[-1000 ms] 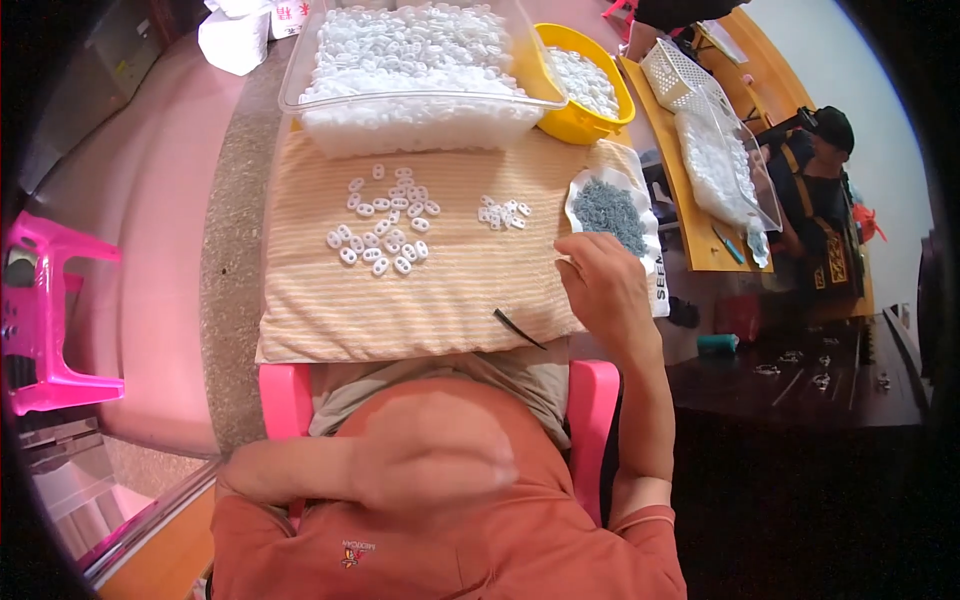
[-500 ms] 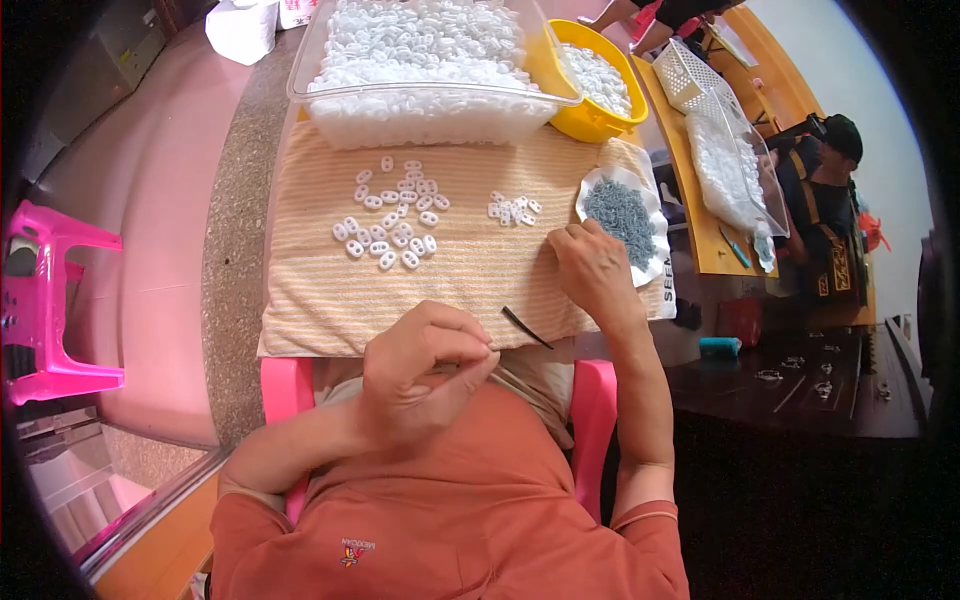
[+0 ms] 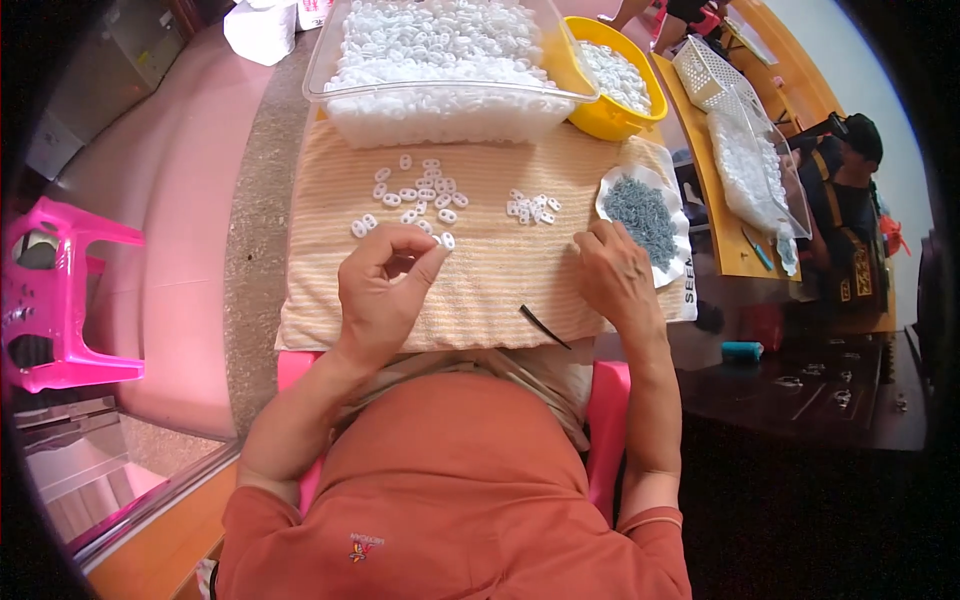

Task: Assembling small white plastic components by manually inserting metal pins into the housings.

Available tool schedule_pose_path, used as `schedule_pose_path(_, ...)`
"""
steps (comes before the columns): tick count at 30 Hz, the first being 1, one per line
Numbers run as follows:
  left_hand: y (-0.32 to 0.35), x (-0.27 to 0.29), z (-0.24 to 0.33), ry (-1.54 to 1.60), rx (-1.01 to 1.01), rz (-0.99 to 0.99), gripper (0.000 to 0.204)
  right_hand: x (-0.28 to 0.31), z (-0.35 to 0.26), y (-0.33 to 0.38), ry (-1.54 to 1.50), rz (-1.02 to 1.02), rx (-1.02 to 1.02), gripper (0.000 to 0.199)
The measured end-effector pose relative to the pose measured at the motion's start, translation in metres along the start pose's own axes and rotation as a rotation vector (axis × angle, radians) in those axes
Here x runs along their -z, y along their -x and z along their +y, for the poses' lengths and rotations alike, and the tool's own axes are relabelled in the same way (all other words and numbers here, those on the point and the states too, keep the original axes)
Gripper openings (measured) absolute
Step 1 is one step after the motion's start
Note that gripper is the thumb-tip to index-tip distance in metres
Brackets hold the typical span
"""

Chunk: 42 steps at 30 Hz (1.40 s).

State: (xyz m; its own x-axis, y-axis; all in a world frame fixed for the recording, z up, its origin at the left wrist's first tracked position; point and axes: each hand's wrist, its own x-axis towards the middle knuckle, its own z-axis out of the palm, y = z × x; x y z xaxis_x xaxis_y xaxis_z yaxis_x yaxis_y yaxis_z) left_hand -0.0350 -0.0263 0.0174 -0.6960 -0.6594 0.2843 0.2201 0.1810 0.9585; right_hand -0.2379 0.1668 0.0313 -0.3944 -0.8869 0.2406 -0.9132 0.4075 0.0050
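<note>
My left hand (image 3: 385, 290) hovers over a striped beige towel (image 3: 480, 300), thumb and forefinger curled with a gap between them, just short of a scatter of small white plastic links (image 3: 415, 195). I see nothing in it. A smaller cluster of white links (image 3: 530, 208) lies further right. My right hand (image 3: 615, 275) rests palm down on the towel, its bent fingertips at the rim of a white dish of tiny grey metal parts (image 3: 645, 215); what they pinch is hidden. Near that wrist a thin black stick (image 3: 545, 327) lies on the towel.
A clear tub heaped with white links (image 3: 440, 60) and a yellow bowl (image 3: 610, 75) stand behind the towel. At right are a wooden table (image 3: 725, 250) with a white basket (image 3: 715, 75), and another seated person (image 3: 850, 200). A pink stool (image 3: 50, 290) stands at left.
My left hand has come up from my lap and forward onto the towel, to the edge of the white links. My right hand has stayed by the dish.
</note>
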Motion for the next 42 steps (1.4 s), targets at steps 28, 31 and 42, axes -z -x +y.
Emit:
schedule_pose_path(28, -0.018, -0.008, -0.008, -0.890, -0.476, -0.215, 0.019, -0.003, -0.009, 0.016, -0.293, -0.003, -0.011, 0.010)
schedule_pose_path(31, -0.022, -0.009, -0.008, -0.933, -0.474, -0.255, 0.020, -0.005, -0.006, 0.018, -0.308, 0.001, -0.004, 0.009)
schedule_pose_path(42, -0.041, -0.046, -0.023, -0.800, -0.509, -0.346, 0.018, -0.003, -0.002, 0.024, -0.377, 0.037, 0.005, 0.011)
